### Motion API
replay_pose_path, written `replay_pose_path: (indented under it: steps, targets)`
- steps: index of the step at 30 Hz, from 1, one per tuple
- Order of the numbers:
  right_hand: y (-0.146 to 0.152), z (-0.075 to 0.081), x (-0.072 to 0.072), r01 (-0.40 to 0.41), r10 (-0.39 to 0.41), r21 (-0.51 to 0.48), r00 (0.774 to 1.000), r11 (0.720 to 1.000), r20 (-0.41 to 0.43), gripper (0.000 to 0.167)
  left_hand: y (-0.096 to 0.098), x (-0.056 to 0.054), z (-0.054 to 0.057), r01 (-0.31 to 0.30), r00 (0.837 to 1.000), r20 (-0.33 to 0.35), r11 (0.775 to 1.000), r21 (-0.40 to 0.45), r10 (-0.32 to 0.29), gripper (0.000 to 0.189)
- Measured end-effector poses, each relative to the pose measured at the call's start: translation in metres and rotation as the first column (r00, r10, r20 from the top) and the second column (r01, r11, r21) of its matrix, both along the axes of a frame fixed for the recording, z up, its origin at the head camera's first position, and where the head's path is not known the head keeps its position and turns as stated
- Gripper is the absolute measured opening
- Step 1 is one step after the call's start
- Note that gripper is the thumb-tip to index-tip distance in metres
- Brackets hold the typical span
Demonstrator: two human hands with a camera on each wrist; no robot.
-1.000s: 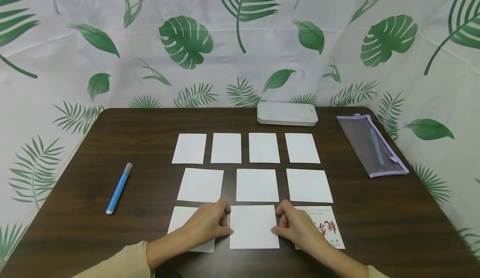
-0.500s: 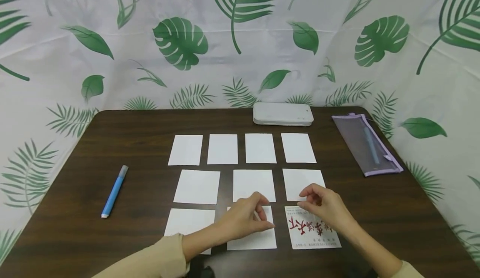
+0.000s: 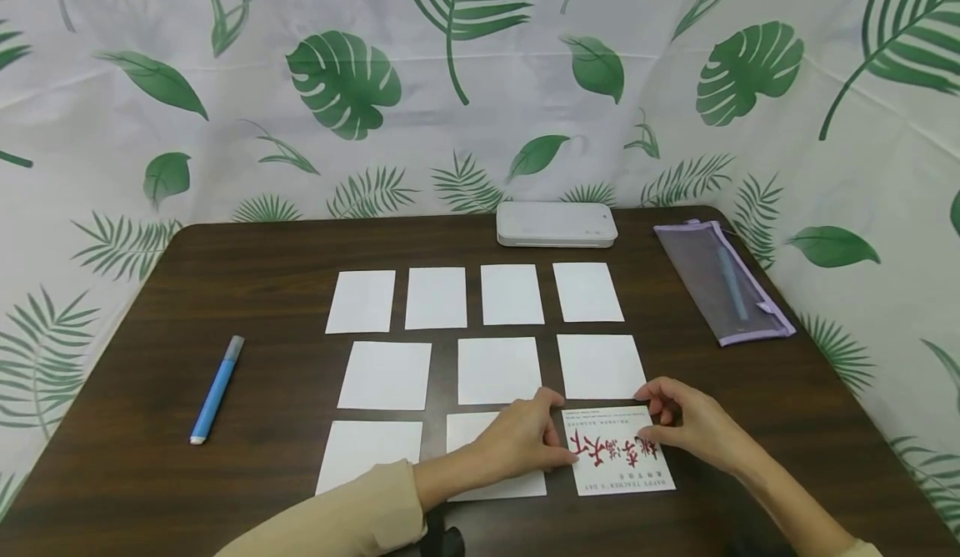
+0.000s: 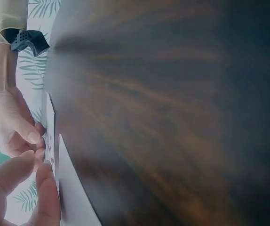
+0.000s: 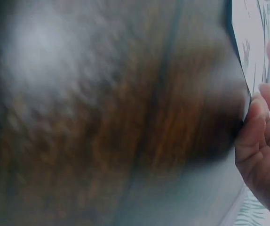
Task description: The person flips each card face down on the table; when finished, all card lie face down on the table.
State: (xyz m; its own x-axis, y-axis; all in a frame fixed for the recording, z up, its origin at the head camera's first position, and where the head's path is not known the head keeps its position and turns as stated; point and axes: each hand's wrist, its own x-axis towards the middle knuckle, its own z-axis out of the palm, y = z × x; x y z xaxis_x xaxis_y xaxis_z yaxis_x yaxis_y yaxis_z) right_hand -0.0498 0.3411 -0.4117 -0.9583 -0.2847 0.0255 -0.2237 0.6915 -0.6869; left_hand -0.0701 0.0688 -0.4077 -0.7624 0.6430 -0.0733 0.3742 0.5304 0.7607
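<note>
A white card printed with red characters and small text (image 3: pixel 611 467) lies at the right end of the nearest row in the head view, its print upside down. My left hand (image 3: pixel 519 442) holds its left edge with thumb and fingertips, the forearm crossing a blank white card (image 3: pixel 498 490). On the opposite side, my right hand (image 3: pixel 697 425) grips the right edge, thumb over the print. The right wrist view shows the right fingers (image 5: pixel 255 117) curled at the card's edge (image 5: pixel 248 42). Both hands and the card (image 4: pixel 50 122) appear edge-on in the left wrist view.
Several blank white cards (image 3: pixel 498 371) lie in rows on the dark wooden table (image 3: pixel 262 290). A blue marker (image 3: pixel 216 390) is at left. A white case (image 3: pixel 557 224) sits at the back edge; a purple mesh pouch (image 3: pixel 720 286) with a blue pen inside lies at right.
Both hands have left the blank middle card and moved right to the sides of the printed card. The right hand lifted off the print, then came down at its right edge.
</note>
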Motion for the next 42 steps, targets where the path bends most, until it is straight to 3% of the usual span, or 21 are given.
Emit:
replay_pose_path:
  steps: [6, 15, 21, 27, 32, 35, 38, 40, 42]
  targets:
    - [0.001, 0.002, -0.003, -0.058, 0.062, 0.078, 0.997, 0.995, -0.048, 0.041, 0.005, 0.0, 0.002, 0.021, 0.998, -0.054, 0.998, -0.059, -0.024, 0.059]
    - [0.001, 0.0, -0.004, -0.067, 0.077, 0.105, 0.993, 0.992, -0.092, 0.042, 0.007, -0.001, -0.001, 0.044, 0.995, -0.092, 0.998, -0.047, -0.049, 0.049]
    - [0.002, -0.001, -0.001, -0.088, 0.092, 0.085, 0.994, 0.992, -0.051, 0.041, 0.008, 0.0, -0.002, 0.039, 0.995, -0.094, 0.998, -0.054, -0.044, 0.049]
    - [0.004, 0.002, -0.002, -0.139, 0.138, -0.036, 0.99, 0.99, -0.019, 0.036, 0.007, -0.002, 0.001, 0.017, 0.991, -0.134, 0.998, -0.062, -0.025, 0.039]
    - [0.002, 0.011, -0.009, -0.167, 0.183, -0.24, 0.982, 0.956, 0.043, 0.029, 0.0, -0.011, 0.003, -0.042, 0.985, -0.164, 0.998, 0.043, 0.049, 0.029]
    - [-0.002, 0.014, -0.015, -0.152, 0.175, -0.31, 0.983, 0.939, 0.046, 0.026, -0.005, -0.016, 0.003, -0.089, 0.991, -0.082, 0.983, 0.16, 0.103, 0.024]
    - [-0.009, 0.016, -0.021, -0.097, 0.118, -0.328, 0.992, 0.94, 0.043, 0.026, -0.01, -0.021, 0.004, -0.164, 0.984, 0.112, 0.944, 0.287, 0.138, 0.018]
    - [-0.016, 0.018, -0.024, -0.036, 0.046, -0.314, 0.999, 0.949, 0.025, 0.027, -0.013, -0.024, 0.006, -0.232, 0.955, 0.26, 0.906, 0.353, 0.143, 0.016]
    - [-0.026, 0.02, -0.025, 0.043, -0.062, -0.258, 0.996, 0.965, -0.065, 0.031, -0.015, -0.028, 0.009, -0.312, 0.909, 0.39, 0.861, 0.402, 0.147, 0.015]
